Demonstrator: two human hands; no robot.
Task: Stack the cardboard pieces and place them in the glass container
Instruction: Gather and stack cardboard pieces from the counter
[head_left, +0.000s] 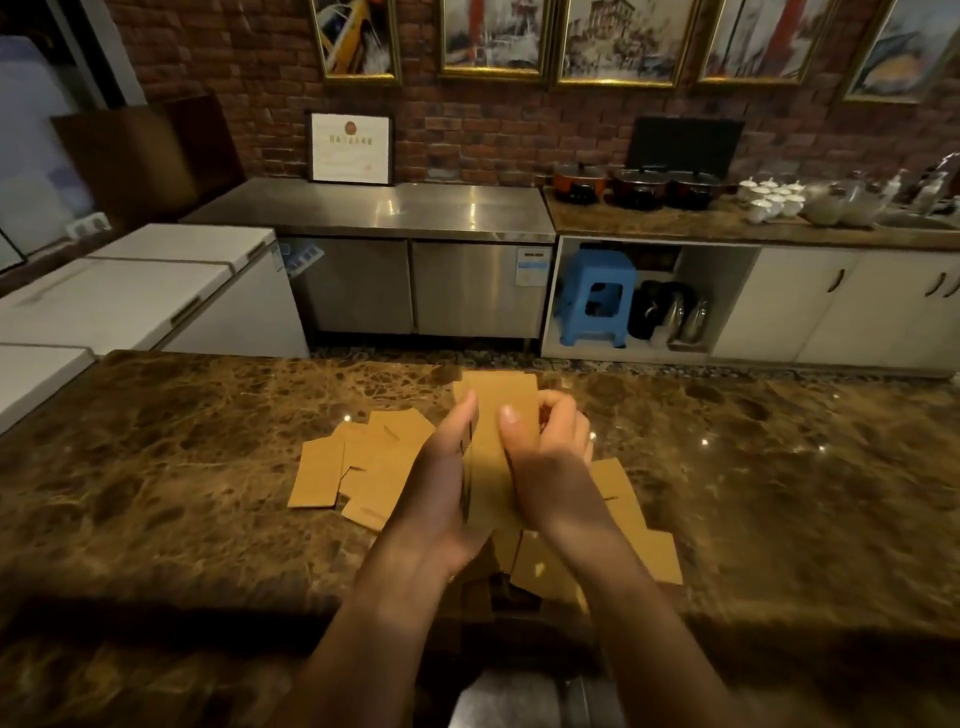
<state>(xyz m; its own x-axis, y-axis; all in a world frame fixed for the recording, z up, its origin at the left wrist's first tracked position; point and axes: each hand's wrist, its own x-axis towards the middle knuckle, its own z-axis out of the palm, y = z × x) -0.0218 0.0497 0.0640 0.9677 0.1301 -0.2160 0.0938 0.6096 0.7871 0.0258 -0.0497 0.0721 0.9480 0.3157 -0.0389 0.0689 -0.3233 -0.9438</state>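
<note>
At the near edge of the surface, something metallic and blurred is showing below the wrists; whether it belongs to the glass container cannot be told, and no container is plainly showing anywhere. Just beyond it, both hands are gripping a stack of cardboard pieces above the surface. The left hand is cupping the stack's left edge, thumb up along the side; the right hand is curling round its right edge, thumb pressing the front face. Loose pieces are lying flat on the surface to the left of the stack, overlapping, and more pieces are lying to its right and beneath the forearms. The step in hand appears to be squaring the held stack. Doing it well likely means tapping the edges level between both palms, keeping the grip light enough for pieces to slide into line, then adding the loose ones a few at a time. Well behind the stack, a steel cabinet and a blue stool are standing against a brick wall.
</note>
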